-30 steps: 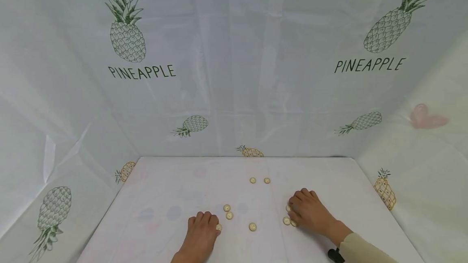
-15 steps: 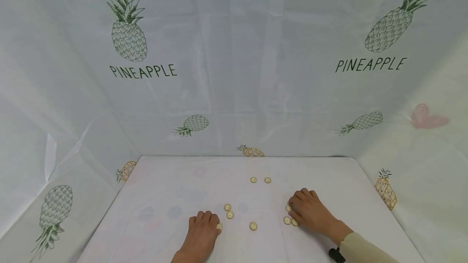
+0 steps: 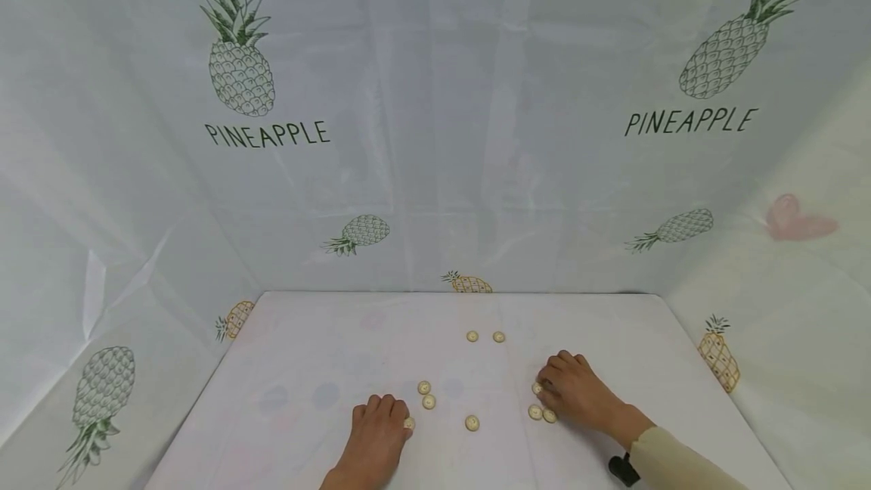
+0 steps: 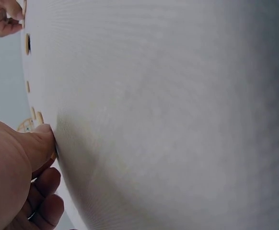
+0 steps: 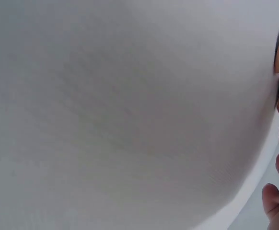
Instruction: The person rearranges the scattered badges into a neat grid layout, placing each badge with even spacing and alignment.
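Pinching, left hand [image 3: 374,437]: thumb and fingertip grasp the left disc [image 3: 410,423]; the remaining fingers are curled, per the left wrist view.
Pinching, right hand [image 3: 578,392]: thumb and fingertip grasp the right disc [image 3: 537,388]; palm turned down, fingers bent.
Discs, all: nine in sight, small, round, pale yellow; face markings too small to read.
Disc pair, by left hand: far disc [image 3: 425,387] and near disc [image 3: 429,402], one in front of the other, just beside the held left disc; contact between the two cannot be told.
Disc pair, by right hand: inner disc [image 3: 535,412] and outer disc [image 3: 549,416], side by side, touching or nearly so, just in front of the held right disc.
Disc, single: middle disc [image 3: 472,423], lying flat between the two hands, apart from the others.
Disc pair, rear: left rear disc [image 3: 472,336] and right rear disc [image 3: 499,337], side by side, apart, beyond both hands.
Table [image 3: 299,354]: white covering, faint pink and bluish spots.
Backdrop [image 3: 449,134]: pale hanging sheet, pineapple prints, lettering "PINEAPPLE" twice.
Right side sheet [image 3: 816,308]: pale, one pink heart, one yellow pineapple.
Right arm: beige sleeve [image 3: 680,463]; black object [image 3: 624,469] at the wrist, partly hidden.
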A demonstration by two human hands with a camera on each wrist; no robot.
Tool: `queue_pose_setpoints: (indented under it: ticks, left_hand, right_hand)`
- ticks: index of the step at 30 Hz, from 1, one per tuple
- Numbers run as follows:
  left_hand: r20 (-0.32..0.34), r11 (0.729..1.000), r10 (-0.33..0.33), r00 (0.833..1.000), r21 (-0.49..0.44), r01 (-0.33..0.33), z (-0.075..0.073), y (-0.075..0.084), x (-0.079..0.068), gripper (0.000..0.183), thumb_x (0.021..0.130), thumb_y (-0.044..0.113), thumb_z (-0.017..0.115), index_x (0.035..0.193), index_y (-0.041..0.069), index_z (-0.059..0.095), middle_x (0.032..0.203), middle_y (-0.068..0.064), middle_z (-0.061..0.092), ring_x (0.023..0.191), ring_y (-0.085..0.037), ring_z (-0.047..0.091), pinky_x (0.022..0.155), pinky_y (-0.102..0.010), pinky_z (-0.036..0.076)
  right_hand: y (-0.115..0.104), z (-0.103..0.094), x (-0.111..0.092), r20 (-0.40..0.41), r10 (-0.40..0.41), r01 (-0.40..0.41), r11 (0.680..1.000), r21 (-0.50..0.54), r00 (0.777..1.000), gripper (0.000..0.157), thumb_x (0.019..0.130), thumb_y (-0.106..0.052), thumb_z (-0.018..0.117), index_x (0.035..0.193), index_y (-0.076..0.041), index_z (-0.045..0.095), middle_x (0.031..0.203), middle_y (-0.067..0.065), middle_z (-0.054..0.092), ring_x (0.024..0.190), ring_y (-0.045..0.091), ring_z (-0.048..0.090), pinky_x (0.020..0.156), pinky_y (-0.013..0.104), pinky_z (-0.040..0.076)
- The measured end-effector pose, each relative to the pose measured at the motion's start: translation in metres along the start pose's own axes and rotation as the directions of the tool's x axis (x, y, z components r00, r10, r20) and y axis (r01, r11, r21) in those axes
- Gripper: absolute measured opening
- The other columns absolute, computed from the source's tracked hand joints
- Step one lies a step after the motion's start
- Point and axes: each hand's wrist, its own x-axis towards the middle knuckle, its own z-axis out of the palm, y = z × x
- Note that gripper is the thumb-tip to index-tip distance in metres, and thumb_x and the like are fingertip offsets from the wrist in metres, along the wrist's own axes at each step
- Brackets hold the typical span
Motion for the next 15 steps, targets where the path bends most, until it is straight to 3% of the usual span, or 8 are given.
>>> queue_pose_setpoints:
  ticks: [6,15]
  left_hand:
    - [-0.011,1.000,0.008,1.000,-0.005,-0.008,-0.002,0.000,0.000,0.030,0.089,0.034,0.084,0.099,0.014,0.063,0.093,0.002,0.056,0.088,-0.016,0.046,0.076,-0.043,0.043]
    - [0.005,1.000,0.002,1.000,-0.011,-0.002,-0.005,0.000,0.000,0.030,0.090,0.034,0.083,0.099,0.014,0.062,0.093,0.002,0.056,0.088,-0.016,0.046,0.076,-0.042,0.042]
  right_hand:
    - [0.001,0.005,0.006,-0.078,-0.055,0.051,0.997,-0.049,0.995,0.020,0.078,-0.027,0.085,0.085,-0.022,0.067,0.086,-0.014,0.055,0.084,0.006,0.042,0.078,0.034,0.038]
    - [0.002,0.005,0.021,-0.135,-0.142,0.124,0.983,-0.137,0.981,0.023,0.079,-0.030,0.081,0.088,-0.017,0.063,0.088,-0.007,0.056,0.085,0.013,0.044,0.081,0.037,0.037]
